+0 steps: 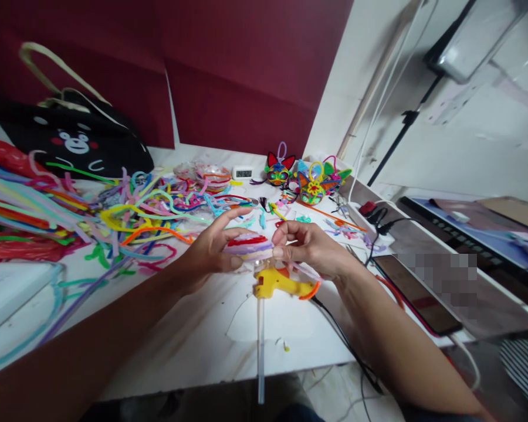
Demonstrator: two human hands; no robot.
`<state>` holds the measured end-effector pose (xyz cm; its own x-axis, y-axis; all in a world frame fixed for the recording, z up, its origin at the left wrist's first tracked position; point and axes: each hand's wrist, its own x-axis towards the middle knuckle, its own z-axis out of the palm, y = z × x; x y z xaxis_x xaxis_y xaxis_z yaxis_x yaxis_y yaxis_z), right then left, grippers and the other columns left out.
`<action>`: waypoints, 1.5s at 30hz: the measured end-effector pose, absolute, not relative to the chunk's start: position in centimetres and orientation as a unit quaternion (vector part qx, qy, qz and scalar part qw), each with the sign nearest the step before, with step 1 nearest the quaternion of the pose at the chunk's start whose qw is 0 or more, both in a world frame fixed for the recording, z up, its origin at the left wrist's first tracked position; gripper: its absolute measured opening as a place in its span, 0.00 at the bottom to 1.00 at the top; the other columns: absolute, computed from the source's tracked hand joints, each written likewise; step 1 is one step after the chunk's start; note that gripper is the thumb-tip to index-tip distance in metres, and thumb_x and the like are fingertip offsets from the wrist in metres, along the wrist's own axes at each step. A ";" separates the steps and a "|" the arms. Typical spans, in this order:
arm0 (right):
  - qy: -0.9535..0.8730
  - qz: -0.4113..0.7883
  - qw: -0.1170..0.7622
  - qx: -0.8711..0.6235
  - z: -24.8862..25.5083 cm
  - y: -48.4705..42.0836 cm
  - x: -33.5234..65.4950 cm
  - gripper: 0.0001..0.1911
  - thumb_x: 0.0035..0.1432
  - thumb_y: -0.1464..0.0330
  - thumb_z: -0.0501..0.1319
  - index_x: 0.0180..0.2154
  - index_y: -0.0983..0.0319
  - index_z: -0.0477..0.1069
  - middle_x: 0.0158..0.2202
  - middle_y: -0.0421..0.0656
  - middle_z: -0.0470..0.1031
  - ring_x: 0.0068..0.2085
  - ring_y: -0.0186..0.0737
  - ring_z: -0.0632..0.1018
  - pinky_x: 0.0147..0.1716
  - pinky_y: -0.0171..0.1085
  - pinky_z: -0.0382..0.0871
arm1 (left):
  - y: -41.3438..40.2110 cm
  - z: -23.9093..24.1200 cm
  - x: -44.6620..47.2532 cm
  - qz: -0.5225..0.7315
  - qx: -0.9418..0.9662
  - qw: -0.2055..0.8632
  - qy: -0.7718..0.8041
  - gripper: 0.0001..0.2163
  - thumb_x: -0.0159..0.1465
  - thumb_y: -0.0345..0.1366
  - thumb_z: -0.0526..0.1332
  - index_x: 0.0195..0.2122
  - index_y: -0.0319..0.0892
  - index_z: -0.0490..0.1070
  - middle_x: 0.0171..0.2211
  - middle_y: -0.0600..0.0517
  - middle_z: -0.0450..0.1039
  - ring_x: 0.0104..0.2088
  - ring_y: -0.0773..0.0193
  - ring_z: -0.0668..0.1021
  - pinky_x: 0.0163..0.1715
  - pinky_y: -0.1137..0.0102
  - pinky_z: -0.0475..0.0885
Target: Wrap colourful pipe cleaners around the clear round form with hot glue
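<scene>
My left hand (pixel 213 249) and my right hand (pixel 310 246) meet over the middle of the white table (pixel 193 346). Between them they hold a small coiled pipe-cleaner piece (pixel 251 244), red on top and lilac below. The left thumb and fingers cup its left side, with the index finger stretched over it. On the right, my fingers pinch its edge. Just under the hands lies a yellow glue gun (pixel 278 284) with an orange trigger and a clear glue stick (pixel 260 351) pointing toward me.
A heap of coloured pipe cleaners (pixel 92 211) covers the table's left. Two finished pipe-cleaner masks (pixel 310 181) stand at the back, near a small digital clock (pixel 243 173). A black bear bag (pixel 77 140) sits far left. A phone (pixel 416 293), cables and a keyboard (pixel 462 234) lie right.
</scene>
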<state>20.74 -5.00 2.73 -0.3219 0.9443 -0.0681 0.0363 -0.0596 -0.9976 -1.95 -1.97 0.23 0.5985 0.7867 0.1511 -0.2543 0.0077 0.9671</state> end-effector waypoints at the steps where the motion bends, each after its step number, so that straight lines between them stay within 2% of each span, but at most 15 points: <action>1: -0.564 0.586 0.389 -0.433 2.7 -5.0 20.7 0.23 0.37 0.63 0.79 0.31 0.62 0.70 0.23 0.34 0.73 0.21 0.31 0.73 0.20 0.30 0.67 | -1.9 0.1 -1.9 0.388 0.589 0.673 0.223 0.43 0.46 0.37 0.74 0.64 0.50 0.58 0.43 0.48 0.77 0.39 0.55 0.81 0.34 0.70 0.73; 8: -0.549 0.619 0.367 -0.425 2.5 -4.7 20.5 0.27 0.40 0.58 0.78 0.36 0.63 0.69 0.25 0.35 0.75 0.23 0.32 0.77 0.20 0.29 0.68 | -1.4 -0.2 -2.0 0.392 0.598 0.661 0.229 0.43 0.47 0.38 0.74 0.63 0.50 0.58 0.44 0.47 0.77 0.40 0.53 0.80 0.34 0.69 0.73; 13: -0.547 0.636 0.350 -0.417 1.8 -4.3 20.7 0.29 0.43 0.54 0.76 0.40 0.62 0.68 0.24 0.39 0.79 0.20 0.32 0.76 0.17 0.29 0.68 | -1.4 -0.1 -2.1 0.379 0.598 0.662 0.247 0.43 0.48 0.42 0.73 0.64 0.50 0.55 0.47 0.45 0.74 0.47 0.48 0.79 0.41 0.64 0.73; 16: -0.545 0.638 0.350 -0.416 1.7 -4.2 20.9 0.27 0.45 0.54 0.75 0.40 0.62 0.68 0.24 0.40 0.80 0.19 0.33 0.77 0.16 0.28 0.68 | -1.4 -0.1 -2.1 0.367 0.590 0.673 0.252 0.41 0.49 0.41 0.73 0.63 0.50 0.56 0.50 0.44 0.74 0.49 0.48 0.79 0.42 0.64 0.74; 21: -0.530 0.652 0.357 -0.409 1.9 -4.2 21.0 0.27 0.44 0.56 0.76 0.40 0.62 0.68 0.25 0.39 0.80 0.20 0.33 0.78 0.16 0.28 0.69 | -1.5 0.3 -2.2 0.356 0.576 0.697 0.235 0.38 0.52 0.40 0.72 0.62 0.50 0.56 0.54 0.42 0.73 0.52 0.47 0.78 0.48 0.60 0.73; 32: -0.526 0.637 0.362 -0.431 2.4 -4.4 20.8 0.25 0.44 0.57 0.75 0.39 0.61 0.69 0.26 0.39 0.80 0.23 0.34 0.79 0.17 0.27 0.69 | -1.4 0.1 -2.3 0.354 0.583 0.695 0.226 0.35 0.54 0.40 0.72 0.60 0.47 0.59 0.52 0.42 0.74 0.51 0.47 0.78 0.49 0.55 0.72; 38: -0.550 0.592 0.366 -0.462 2.5 -4.4 20.8 0.25 0.44 0.56 0.75 0.38 0.62 0.70 0.23 0.37 0.77 0.21 0.31 0.75 0.15 0.27 0.63 | -1.3 0.0 -2.1 0.359 0.594 0.672 0.259 0.34 0.53 0.42 0.72 0.59 0.47 0.60 0.49 0.42 0.74 0.52 0.44 0.77 0.48 0.55 0.72; 45: -0.577 0.528 0.393 -0.483 2.1 -4.1 20.5 0.22 0.43 0.58 0.74 0.36 0.62 0.71 0.25 0.35 0.74 0.24 0.31 0.74 0.25 0.32 0.68 | -0.9 -0.4 -2.0 0.364 0.596 0.646 0.308 0.34 0.51 0.43 0.72 0.58 0.49 0.63 0.52 0.44 0.74 0.51 0.45 0.78 0.46 0.57 0.74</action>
<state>20.52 -4.13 2.11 -0.2242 0.9729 -0.0568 0.1417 -0.0251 -0.9896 -1.95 -0.91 -0.42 0.5459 0.8371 0.0358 -0.1022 0.0241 0.9945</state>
